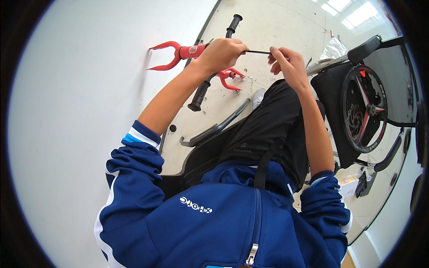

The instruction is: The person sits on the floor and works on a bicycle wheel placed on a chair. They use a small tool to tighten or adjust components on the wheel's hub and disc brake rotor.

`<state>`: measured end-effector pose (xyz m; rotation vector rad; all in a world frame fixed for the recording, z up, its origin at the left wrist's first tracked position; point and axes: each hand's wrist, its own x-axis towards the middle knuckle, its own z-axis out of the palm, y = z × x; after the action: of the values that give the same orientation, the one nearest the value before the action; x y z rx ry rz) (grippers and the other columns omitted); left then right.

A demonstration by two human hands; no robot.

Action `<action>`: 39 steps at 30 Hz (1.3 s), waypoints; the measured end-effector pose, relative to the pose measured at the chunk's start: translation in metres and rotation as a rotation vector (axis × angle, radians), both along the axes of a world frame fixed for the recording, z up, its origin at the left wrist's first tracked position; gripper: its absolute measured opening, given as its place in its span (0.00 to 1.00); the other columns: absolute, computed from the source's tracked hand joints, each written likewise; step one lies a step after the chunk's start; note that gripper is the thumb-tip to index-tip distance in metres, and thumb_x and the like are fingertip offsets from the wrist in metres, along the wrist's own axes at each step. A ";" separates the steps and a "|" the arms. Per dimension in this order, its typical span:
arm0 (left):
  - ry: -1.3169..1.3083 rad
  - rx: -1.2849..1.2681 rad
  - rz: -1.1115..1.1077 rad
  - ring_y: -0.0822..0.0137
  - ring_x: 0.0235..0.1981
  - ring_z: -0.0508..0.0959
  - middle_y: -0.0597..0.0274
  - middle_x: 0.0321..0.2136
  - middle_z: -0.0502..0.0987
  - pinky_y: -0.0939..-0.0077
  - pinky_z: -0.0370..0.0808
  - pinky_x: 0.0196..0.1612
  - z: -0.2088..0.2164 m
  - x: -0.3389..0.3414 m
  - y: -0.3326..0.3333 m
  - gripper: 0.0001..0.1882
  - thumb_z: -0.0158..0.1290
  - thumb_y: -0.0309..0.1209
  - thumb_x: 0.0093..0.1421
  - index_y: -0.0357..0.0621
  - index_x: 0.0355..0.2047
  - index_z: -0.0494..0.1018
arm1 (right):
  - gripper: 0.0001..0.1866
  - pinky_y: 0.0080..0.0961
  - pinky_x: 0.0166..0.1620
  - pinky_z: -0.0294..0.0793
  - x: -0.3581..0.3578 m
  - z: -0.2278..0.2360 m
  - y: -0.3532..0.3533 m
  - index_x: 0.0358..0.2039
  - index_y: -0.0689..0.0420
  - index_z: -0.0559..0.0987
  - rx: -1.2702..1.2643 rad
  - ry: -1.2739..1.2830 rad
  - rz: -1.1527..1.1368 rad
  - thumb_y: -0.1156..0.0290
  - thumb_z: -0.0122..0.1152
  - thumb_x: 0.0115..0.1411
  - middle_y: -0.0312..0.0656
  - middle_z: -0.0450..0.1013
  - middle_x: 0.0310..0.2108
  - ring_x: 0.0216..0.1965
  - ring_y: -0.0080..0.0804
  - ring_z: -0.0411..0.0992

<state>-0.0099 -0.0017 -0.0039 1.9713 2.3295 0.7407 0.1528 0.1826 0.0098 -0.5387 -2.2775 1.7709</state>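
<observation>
My left hand (225,54) is closed with its knuckles up, and a thin black rod (258,52) sticks out from its fingertips. My right hand (289,64) pinches the rod's other end between thumb and finger, its remaining fingers loosely curled. Just beyond my left wrist shows a red two-pronged bike fork (191,51), its prongs pointing left. A black handlebar (232,27) with rubber grips passes behind my left hand and forearm, which hide its middle. Lower down, a second red forked part (230,79) is partly hidden; I cannot tell how these parts join.
On my right, a black wheel (364,108) with red and white spokes rests against a black chair (333,111). A dark curved chair armrest (219,127) lies to my left. A white wall (80,111) fills the left side. Small debris dots the pale floor (277,22).
</observation>
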 end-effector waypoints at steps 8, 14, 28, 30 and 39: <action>-0.041 -0.170 -0.021 0.55 0.31 0.81 0.50 0.33 0.81 0.67 0.79 0.36 0.014 0.000 -0.001 0.18 0.55 0.14 0.53 0.33 0.45 0.78 | 0.14 0.23 0.37 0.80 0.004 0.002 0.010 0.46 0.66 0.80 0.252 0.186 0.001 0.71 0.64 0.63 0.47 0.81 0.32 0.34 0.30 0.82; -0.054 -0.147 -0.040 0.51 0.35 0.83 0.48 0.35 0.82 0.64 0.79 0.40 0.007 -0.003 0.000 0.19 0.50 0.15 0.54 0.35 0.47 0.78 | 0.13 0.21 0.35 0.81 0.008 0.011 -0.004 0.47 0.65 0.79 0.158 0.059 0.148 0.74 0.63 0.62 0.49 0.81 0.30 0.29 0.29 0.82; -0.043 -0.074 0.009 0.52 0.34 0.80 0.50 0.34 0.78 0.65 0.78 0.40 0.001 0.002 0.001 0.13 0.52 0.15 0.57 0.33 0.42 0.78 | 0.15 0.28 0.44 0.78 0.009 0.014 0.002 0.43 0.58 0.82 0.759 0.238 0.216 0.75 0.69 0.54 0.42 0.78 0.42 0.40 0.37 0.78; -0.062 -0.068 -0.004 0.52 0.34 0.80 0.50 0.34 0.78 0.66 0.78 0.40 0.002 0.001 0.000 0.13 0.52 0.15 0.57 0.34 0.42 0.78 | 0.14 0.30 0.42 0.79 0.011 0.008 0.004 0.43 0.60 0.82 0.644 0.195 0.315 0.76 0.69 0.54 0.45 0.77 0.41 0.38 0.40 0.78; -0.159 -0.024 -0.049 0.56 0.32 0.80 0.52 0.33 0.79 0.69 0.78 0.37 0.010 0.001 -0.006 0.10 0.59 0.19 0.55 0.35 0.39 0.79 | 0.11 0.23 0.37 0.84 0.001 -0.004 -0.004 0.42 0.68 0.81 -0.070 0.111 0.030 0.73 0.62 0.65 0.49 0.80 0.30 0.33 0.31 0.82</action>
<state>-0.0091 -0.0079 0.0064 1.8772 2.1827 0.8285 0.1541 0.1782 0.0060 -0.4094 -2.1679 1.8520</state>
